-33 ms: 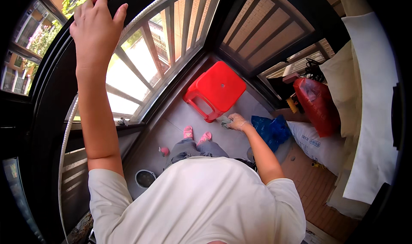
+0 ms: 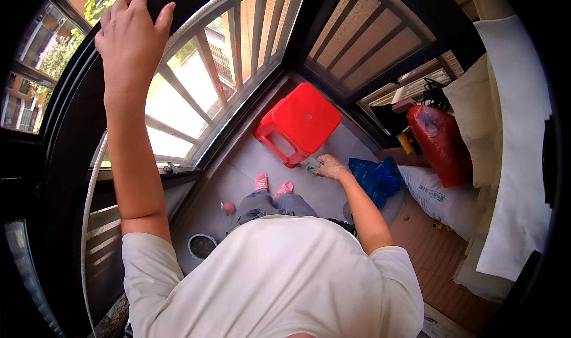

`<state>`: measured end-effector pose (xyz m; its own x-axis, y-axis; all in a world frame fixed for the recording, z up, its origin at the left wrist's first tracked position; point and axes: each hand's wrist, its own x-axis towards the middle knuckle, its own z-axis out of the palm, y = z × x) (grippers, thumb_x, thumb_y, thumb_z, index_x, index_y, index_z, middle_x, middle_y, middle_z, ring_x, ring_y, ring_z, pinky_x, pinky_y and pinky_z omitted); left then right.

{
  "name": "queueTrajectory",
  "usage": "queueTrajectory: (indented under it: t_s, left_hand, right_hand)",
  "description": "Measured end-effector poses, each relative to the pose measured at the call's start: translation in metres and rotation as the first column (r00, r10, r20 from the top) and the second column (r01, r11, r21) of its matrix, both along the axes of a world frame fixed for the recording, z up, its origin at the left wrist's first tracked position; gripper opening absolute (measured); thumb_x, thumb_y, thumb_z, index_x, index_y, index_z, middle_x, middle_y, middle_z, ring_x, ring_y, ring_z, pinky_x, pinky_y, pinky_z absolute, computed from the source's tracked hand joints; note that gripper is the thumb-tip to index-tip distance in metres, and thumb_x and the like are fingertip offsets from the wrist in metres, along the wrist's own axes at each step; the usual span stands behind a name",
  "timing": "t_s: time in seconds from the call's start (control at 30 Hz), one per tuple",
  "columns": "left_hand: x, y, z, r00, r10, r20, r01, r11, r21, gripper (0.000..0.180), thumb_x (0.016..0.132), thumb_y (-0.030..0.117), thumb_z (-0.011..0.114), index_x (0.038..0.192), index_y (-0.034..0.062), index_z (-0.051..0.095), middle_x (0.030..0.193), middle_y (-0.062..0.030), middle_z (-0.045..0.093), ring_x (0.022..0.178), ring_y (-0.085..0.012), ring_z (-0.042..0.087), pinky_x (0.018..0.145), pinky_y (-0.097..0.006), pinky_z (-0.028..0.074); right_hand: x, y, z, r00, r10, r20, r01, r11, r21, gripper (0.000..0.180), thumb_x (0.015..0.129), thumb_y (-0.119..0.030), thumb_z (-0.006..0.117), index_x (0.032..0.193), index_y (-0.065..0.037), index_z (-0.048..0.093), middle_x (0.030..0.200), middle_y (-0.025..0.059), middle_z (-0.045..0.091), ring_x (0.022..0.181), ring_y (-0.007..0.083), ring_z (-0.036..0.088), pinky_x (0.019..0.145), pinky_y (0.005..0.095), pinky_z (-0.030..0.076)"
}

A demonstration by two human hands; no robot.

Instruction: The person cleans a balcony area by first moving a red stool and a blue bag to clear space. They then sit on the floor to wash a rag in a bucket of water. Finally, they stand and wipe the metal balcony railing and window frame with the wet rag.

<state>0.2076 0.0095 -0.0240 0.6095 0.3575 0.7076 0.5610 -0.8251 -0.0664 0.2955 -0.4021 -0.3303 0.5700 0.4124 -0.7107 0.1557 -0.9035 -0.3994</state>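
My left hand (image 2: 132,33) is raised at the upper left, its fingers bent over the dark window frame (image 2: 76,79) and its thumb apart. Low on my right, my right hand (image 2: 331,167) wears a thin clear plastic glove. Its closed fingers hold a crumpled greyish cloth (image 2: 311,166), which hangs just beside a leg of the red plastic stool (image 2: 309,117). The stool stands on the grey tiled floor, in front of my feet in pink slippers (image 2: 262,181).
A blue plastic bag (image 2: 375,180) lies right of my glove. Beyond it are a white sack (image 2: 439,200) and a red bag (image 2: 437,148). A dark round bucket (image 2: 202,246) and a pink object (image 2: 228,208) sit left of my legs. A white cord (image 2: 90,207) hangs along the window.
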Motion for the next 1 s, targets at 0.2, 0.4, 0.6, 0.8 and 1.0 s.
queueTrajectory:
  t_s: [0.2, 0.4, 0.6, 0.8, 1.0]
  left_hand:
    - [0.001, -0.002, -0.007, 0.998, 0.041, 0.047, -0.044, 0.997, 0.067, 0.041, 0.087, 0.039, 0.053, 0.113, 0.0078, 0.059, 0.104, -0.0101, 0.058, 0.102, -0.0243, 0.053, 0.087, -0.045, 0.038]
    - [-0.001, 0.004, -0.01, 0.994, 0.049, 0.101, -0.069, 0.975, 0.21, 0.036, 0.087, 0.037, 0.053, 0.11, 0.0104, 0.06, 0.098, -0.0052, 0.059, 0.097, -0.019, 0.056, 0.077, -0.038, 0.044]
    - [0.002, -0.004, -0.009, 0.99, -0.006, 0.144, -0.021, 0.982, 0.189, 0.028, 0.085, 0.031, 0.056, 0.098, 0.0073, 0.063, 0.094, -0.005, 0.058, 0.092, -0.022, 0.053, 0.073, -0.038, 0.038]
    - [-0.003, -0.007, -0.007, 0.994, 0.094, 0.057, -0.1, 0.988, 0.114, 0.034, 0.086, 0.032, 0.055, 0.111, 0.0102, 0.06, 0.1, -0.003, 0.058, 0.098, -0.0207, 0.053, 0.081, -0.039, 0.04]
    - [-0.002, -0.014, 0.005, 0.993, 0.094, 0.065, -0.097, 0.994, 0.046, 0.034, 0.082, 0.031, 0.059, 0.108, 0.0087, 0.059, 0.097, -0.0025, 0.054, 0.093, -0.0194, 0.049, 0.078, -0.036, 0.037]
  right_hand:
    - [-0.003, -0.008, 0.015, 0.992, -0.08, 0.099, 0.074, 0.996, 0.057, 0.038, 0.068, -0.026, 0.068, 0.099, -0.005, 0.061, 0.107, 0.0164, 0.056, 0.1, 0.0297, 0.054, 0.086, 0.034, 0.043]
    - [0.002, -0.028, 0.026, 0.965, -0.179, 0.19, 0.178, 0.984, 0.024, 0.043, 0.068, -0.028, 0.068, 0.104, -0.005, 0.06, 0.112, 0.0171, 0.054, 0.104, 0.0306, 0.052, 0.089, 0.0337, 0.041]
    - [0.023, -0.068, -0.001, 0.895, -0.34, 0.289, 0.342, 0.939, 0.045, 0.042, 0.066, -0.025, 0.067, 0.099, 0.0, 0.06, 0.103, 0.0146, 0.057, 0.086, 0.0242, 0.06, 0.07, 0.0323, 0.05]
    - [0.019, -0.065, 0.024, 0.815, -0.569, 0.108, 0.555, 0.821, 0.134, 0.041, 0.066, -0.022, 0.068, 0.1, -0.001, 0.06, 0.1, 0.0145, 0.059, 0.084, 0.022, 0.061, 0.063, 0.0322, 0.053]
    - [0.036, -0.068, 0.033, 0.714, -0.682, 0.157, 0.646, 0.728, 0.227, 0.039, 0.068, -0.018, 0.069, 0.103, -0.002, 0.059, 0.094, 0.0087, 0.061, 0.079, 0.0195, 0.061, 0.061, 0.0313, 0.055]
